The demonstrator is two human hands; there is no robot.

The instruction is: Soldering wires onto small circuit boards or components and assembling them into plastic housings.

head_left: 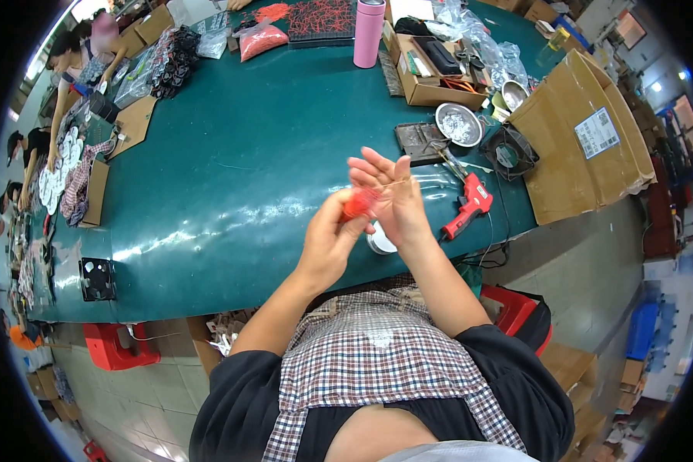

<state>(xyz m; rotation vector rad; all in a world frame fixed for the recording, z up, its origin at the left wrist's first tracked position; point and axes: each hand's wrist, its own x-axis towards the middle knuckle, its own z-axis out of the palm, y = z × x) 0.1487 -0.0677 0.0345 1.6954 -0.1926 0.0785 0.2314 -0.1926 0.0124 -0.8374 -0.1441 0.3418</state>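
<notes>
Over the near part of the green table, my left hand [329,240] is closed around a bundle of thin red wires [359,203], slightly blurred. My right hand [396,204] is held up close beside it, fingers stretched and apart, the palm near the ends of the wires. Whether a strand touches that palm I cannot make out. Partly hidden below my hands stands a small round container with a pale top [380,240]. To the right of my right hand lies a red soldering gun [471,203], its metal tip toward a dark metal stand [423,142].
Behind the soldering gun are a metal bowl [458,125] with silvery bits, a black fan [510,152] and a large cardboard box [574,146]. Farther back stand a pink bottle [369,35] and a black tray of red wires [321,21]. Another black fan [98,279] lies left. Co-workers sit far left.
</notes>
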